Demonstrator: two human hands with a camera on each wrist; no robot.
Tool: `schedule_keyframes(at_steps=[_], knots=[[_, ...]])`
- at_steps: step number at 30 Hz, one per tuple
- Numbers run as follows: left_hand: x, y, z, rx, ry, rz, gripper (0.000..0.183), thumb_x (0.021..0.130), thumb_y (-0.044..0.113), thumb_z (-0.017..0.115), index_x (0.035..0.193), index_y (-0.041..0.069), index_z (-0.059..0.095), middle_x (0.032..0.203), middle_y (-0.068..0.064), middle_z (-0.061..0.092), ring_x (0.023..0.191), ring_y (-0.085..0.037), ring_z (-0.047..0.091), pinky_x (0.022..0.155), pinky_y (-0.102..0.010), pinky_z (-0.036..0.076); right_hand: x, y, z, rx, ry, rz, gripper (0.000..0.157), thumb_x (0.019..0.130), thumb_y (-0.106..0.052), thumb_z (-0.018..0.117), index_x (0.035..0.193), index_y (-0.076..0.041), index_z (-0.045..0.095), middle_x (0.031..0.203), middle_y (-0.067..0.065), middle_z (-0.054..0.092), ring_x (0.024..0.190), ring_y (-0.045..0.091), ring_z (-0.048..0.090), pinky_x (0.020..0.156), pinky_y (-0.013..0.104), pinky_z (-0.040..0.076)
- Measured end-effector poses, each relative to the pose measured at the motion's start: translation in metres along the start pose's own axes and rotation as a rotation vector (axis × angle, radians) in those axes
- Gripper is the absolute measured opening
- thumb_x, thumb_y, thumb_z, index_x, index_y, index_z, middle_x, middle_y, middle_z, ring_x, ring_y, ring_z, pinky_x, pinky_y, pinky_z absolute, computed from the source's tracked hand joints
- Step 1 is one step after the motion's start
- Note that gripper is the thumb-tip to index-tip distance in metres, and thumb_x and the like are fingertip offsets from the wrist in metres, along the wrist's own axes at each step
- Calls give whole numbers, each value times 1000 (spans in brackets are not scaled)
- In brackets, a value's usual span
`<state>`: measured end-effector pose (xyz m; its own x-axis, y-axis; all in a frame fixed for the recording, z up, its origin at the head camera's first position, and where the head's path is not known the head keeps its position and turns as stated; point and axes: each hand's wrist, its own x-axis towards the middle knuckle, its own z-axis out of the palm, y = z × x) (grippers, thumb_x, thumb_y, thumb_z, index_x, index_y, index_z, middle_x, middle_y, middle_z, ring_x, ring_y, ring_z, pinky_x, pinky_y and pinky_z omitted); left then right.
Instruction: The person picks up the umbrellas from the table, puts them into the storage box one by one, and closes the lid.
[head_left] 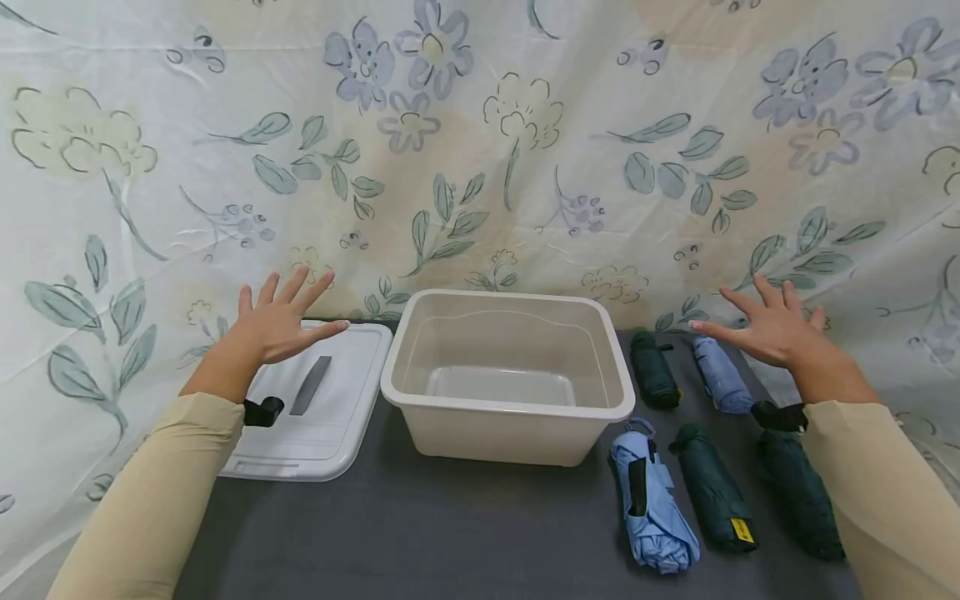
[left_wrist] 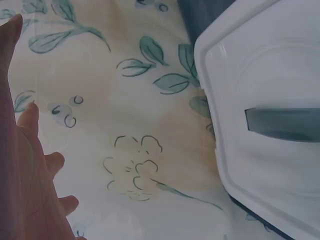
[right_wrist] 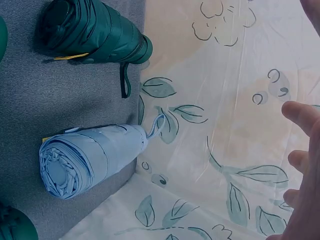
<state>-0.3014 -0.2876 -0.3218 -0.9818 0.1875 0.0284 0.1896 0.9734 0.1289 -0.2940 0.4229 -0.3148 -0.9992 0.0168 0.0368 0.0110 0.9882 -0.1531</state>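
My left hand (head_left: 281, 323) is raised with its fingers spread over a white lid (head_left: 341, 417) that has a grey handle (head_left: 311, 386). On the other side my right hand (head_left: 772, 327), also spread and holding nothing, hovers above folded umbrellas. Below it lie a light blue umbrella (right_wrist: 95, 157) and a dark green umbrella (right_wrist: 95, 32), both rolled up. Nearer the front are another light blue umbrella (head_left: 652, 500) with a wrist loop, a green umbrella (head_left: 712, 487) with a yellow tag, and a further green umbrella (head_left: 801, 496) partly behind the right sleeve. Between the hands stands a beige plastic bin (head_left: 510, 433), uncovered, its inside bare.
A dark grey table surface (head_left: 420, 533) carries everything. Right behind it hangs a floral curtain (head_left: 480, 192), which meets the table's back edge. The bin's right rim stands close to the umbrellas and its left rim close to the lid.
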Motion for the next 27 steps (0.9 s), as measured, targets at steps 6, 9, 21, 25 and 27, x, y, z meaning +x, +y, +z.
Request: schedule_keyframes(at_steps=[6, 9, 21, 25, 27], knots=[[1, 2, 4, -18, 8, 10, 95, 92, 81, 39, 165, 36, -2, 172, -18, -7, 153, -57, -9, 112, -80, -13, -1, 2, 5, 3, 12, 1, 107, 89, -81, 47, 164, -11, 16, 165, 33, -13, 145, 65, -18, 99, 92, -7], [0, 2, 7, -19, 8, 17, 94, 92, 81, 40, 165, 37, -2, 172, -18, -7, 153, -57, -8, 113, -81, -12, -2, 3, 7, 2, 27, -2, 107, 89, -81, 47, 164, -11, 18, 166, 32, -11, 145, 66, -16, 100, 92, -6], [-2, 13, 11, -47, 40, 54, 92, 93, 77, 42, 165, 37, 0, 173, -15, -3, 155, -53, -7, 116, -78, -10, -18, 6, 13, 16, 90, -63, 96, 94, -71, 48, 164, -14, 17, 169, 28, -7, 149, 63, -9, 104, 90, 4], [-3, 17, 16, -65, 65, 71, 92, 93, 75, 45, 165, 37, 3, 174, -14, -2, 156, -52, -7, 117, -78, -8, -24, 5, 17, 29, 108, -89, 93, 96, -68, 49, 164, -12, 19, 169, 29, -4, 149, 64, -9, 105, 89, 5], [-4, 18, 20, -70, 82, 80, 91, 94, 74, 46, 166, 36, 4, 174, -14, 0, 156, -52, -5, 117, -78, -6, -27, 5, 19, 31, 119, -101, 92, 96, -66, 50, 163, -11, 21, 169, 29, -4, 148, 64, -8, 105, 89, 6]])
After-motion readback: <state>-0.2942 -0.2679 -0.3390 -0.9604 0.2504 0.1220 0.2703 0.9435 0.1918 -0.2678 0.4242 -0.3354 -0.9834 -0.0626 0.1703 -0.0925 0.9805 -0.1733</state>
